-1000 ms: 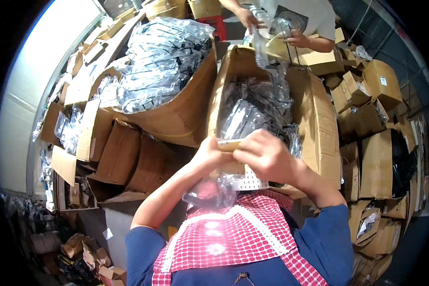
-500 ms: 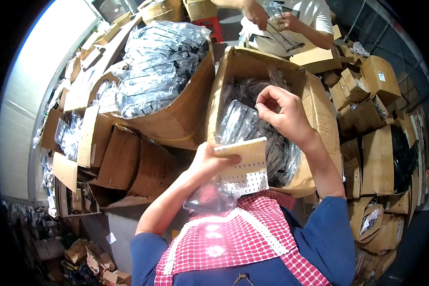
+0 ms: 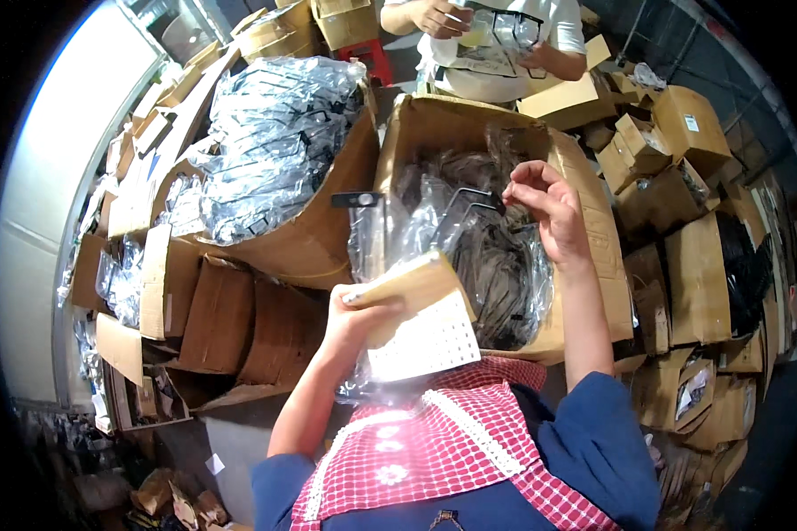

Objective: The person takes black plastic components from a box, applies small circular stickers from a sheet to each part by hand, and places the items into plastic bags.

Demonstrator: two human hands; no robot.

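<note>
My left hand (image 3: 367, 319) is closed on a folded stack of label sheets (image 3: 425, 341), pale yellow outside with rows of small dark marks on white. Behind and under the sheets a clear plastic bag (image 3: 367, 248) sticks out, seemingly in the same grip. A flat black bar end (image 3: 355, 200) with a hole shows at the bag's top. Just right of it, a thin black bent metal rod (image 3: 460, 202) rises. My right hand (image 3: 547, 208) is raised beside the rod's tip, thumb and forefinger pinched; whatever lies between them is too small to make out.
A large open carton (image 3: 593, 203) with bagged black metal parts stands before me. Left of it, another carton (image 3: 328, 226) is heaped with clear-bagged parts (image 3: 279, 142). Across, a co-worker's hands (image 3: 443, 18) handle a black frame (image 3: 515, 28). Stacked boxes (image 3: 695, 274) line the right.
The label sheets have tilted and moved left with my left hand. The black bar end and bent rod have come into view above them. My right hand has shifted slightly right, still pinched.
</note>
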